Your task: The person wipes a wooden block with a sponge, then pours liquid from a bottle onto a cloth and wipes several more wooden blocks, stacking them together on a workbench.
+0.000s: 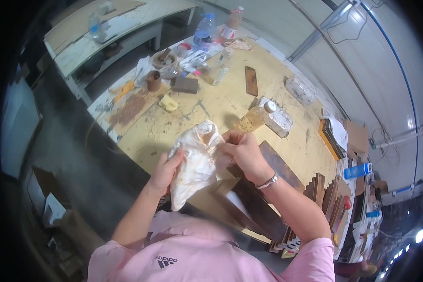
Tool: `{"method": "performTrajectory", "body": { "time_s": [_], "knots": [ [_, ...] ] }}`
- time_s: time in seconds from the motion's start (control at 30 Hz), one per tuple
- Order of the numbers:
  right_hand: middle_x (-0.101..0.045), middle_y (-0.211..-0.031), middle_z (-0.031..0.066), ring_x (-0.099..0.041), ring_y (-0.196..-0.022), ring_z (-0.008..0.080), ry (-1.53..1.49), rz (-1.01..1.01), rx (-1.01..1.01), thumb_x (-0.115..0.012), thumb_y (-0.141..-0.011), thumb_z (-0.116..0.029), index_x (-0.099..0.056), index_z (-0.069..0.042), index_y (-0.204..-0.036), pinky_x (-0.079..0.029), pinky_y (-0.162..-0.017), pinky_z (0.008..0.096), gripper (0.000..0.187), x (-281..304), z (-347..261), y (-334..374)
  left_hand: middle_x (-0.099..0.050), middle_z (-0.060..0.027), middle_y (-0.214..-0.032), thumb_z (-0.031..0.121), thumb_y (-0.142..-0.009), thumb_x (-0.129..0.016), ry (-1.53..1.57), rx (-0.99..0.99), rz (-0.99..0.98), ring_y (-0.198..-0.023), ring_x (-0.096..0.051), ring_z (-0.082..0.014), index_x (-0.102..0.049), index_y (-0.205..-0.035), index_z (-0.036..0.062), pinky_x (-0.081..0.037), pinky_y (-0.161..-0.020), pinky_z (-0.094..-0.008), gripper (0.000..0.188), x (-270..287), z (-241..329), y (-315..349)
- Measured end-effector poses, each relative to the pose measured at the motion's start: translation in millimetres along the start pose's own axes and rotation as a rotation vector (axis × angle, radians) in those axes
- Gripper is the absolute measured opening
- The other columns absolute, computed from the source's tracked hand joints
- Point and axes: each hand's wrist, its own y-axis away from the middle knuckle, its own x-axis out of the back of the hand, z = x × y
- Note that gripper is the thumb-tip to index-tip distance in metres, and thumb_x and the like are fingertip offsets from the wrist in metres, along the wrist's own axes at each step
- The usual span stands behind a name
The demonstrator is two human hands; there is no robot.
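A crumpled white cloth (pixel 195 164) with brownish stains is held up in front of my chest, above the near edge of the table. My left hand (pixel 167 170) grips its left side, the thumb lying on the front of the fabric. At the upper right of the cloth, my right hand (pixel 244 154) is closed with its fingers pinching the edge. Just beyond the right hand stands a clear bottle (pixel 253 120) with a white cap and yellowish contents. Under my right forearm lies a dark brown wooden frame or box (pixel 249 207), partly hidden by the arm.
The yellowish worktable (pixel 174 127) is stained. Toward its far left are a brown cup (pixel 153 81), a dark block (pixel 185 85), a yellow sponge-like piece (pixel 168 103) and plastic bottles (pixel 204 33). A wrapped block (pixel 279 120) lies behind the capped bottle. Stepped wooden pieces (pixel 331 197) stand at right.
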Motion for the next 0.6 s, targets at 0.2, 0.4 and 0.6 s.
{"method": "performTrajectory", "body": {
  "time_s": [0.2, 0.4, 0.6],
  "knots": [
    [-0.064, -0.074, -0.0012, -0.056, -0.063, 0.0063, -0.051, 0.282, 0.093, -0.061, -0.083, 0.001, -0.065, -0.003, -0.082, -0.043, -0.060, 0.0212, 0.005, 35, -17, -17, -0.062, -0.0012, -0.082, 0.021, -0.103, -0.050, -0.384, -0.039, 0.156, -0.075, -0.058, -0.0111, -0.065, -0.097, 0.0018, -0.047, -0.074, -0.0261, 0.025, 31, 14, -27],
    [-0.066, -0.080, 0.0023, -0.063, -0.071, 0.0111, -0.320, 0.216, 0.019, -0.058, -0.084, 0.005, -0.064, -0.003, -0.084, -0.050, -0.066, 0.0237, 0.010, 14, 4, -27, -0.064, -0.0036, -0.093, 0.018, -0.089, -0.071, -0.694, -0.202, 0.030, -0.081, -0.062, -0.0150, -0.056, -0.121, -0.0006, -0.051, -0.077, -0.0281, 0.039, 26, -22, -63],
    [-0.068, -0.087, 0.0040, -0.062, -0.078, 0.0105, -0.436, 0.067, -0.013, -0.060, -0.082, 0.004, -0.068, 0.002, -0.086, -0.049, -0.075, 0.0234, 0.010, 23, -5, -14, -0.063, -0.0025, -0.087, 0.013, -0.085, -0.076, -0.505, -0.197, 0.124, -0.077, -0.060, -0.0107, -0.041, -0.144, 0.0041, -0.050, -0.068, -0.0264, 0.069, 36, -9, -86]
  ]
}}
